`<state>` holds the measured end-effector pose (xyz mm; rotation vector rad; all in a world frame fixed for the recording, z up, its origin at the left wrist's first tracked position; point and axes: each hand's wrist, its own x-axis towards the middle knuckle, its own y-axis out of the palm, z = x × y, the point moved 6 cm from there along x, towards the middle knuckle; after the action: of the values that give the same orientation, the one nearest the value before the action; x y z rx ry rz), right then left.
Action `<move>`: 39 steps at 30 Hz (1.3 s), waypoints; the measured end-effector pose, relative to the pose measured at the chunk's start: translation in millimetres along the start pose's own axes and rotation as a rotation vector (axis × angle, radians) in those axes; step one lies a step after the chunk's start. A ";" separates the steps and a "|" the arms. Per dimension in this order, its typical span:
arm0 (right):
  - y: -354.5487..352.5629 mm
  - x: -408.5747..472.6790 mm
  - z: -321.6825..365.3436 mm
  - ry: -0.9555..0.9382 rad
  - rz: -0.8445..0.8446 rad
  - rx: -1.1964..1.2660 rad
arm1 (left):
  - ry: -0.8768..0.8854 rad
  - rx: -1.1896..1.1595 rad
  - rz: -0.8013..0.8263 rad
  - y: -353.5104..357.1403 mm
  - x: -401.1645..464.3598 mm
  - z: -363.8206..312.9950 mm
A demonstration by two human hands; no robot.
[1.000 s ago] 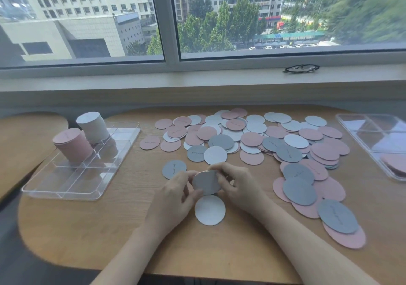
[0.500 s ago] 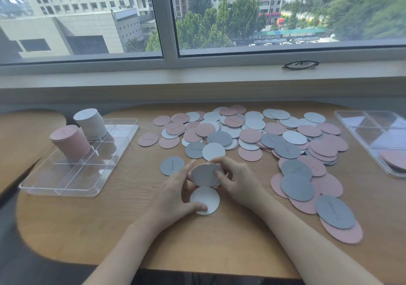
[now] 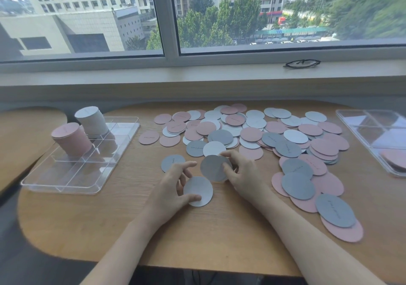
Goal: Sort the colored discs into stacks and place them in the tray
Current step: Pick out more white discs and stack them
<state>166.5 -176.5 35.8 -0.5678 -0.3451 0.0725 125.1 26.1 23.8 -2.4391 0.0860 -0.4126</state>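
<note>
Head cam: right hand [image 3: 241, 172] pinches grey stack [image 3: 214, 168]; left hand [image 3: 173, 188], thumb on white disc [image 3: 198, 191] just below stack. Lift edge w/ thumb, keep greys squared.

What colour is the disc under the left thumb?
White, or very pale grey. The head view shows the disc lying under the left hand.

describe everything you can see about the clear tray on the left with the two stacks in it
The clear tray looks like transparent plastic, rectangular with low walls and dividers forming compartments. It sits flat near the left edge of the wooden table, angled away from the viewer. A pink stack and a white stack stand in its far compartments; the near ones hold no discs. Neither hand touches it.
</note>
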 end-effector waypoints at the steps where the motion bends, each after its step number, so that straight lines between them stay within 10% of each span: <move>1: 1.5 -0.9 2.1 -0.010 0.030 0.016 | 0.014 -0.006 -0.018 -1.2 -0.3 -1.0; 11: 20.5 -12.3 26.7 -0.167 0.255 0.071 | 0.010 0.267 -0.141 -1.5 0.3 -1.6; 19: 15.5 -7.8 20.7 -0.240 0.132 -0.103 | 0.088 0.332 0.041 14.5 11.6 -4.2; 39: -24.1 21.9 -24.6 0.114 -0.176 -0.144 | -0.112 0.465 -0.169 44.0 97.4 7.2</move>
<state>194.8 -205.9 36.0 -0.6785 -0.2896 -0.1549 221.6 -20.0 17.8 -2.0084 -0.2408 -0.3258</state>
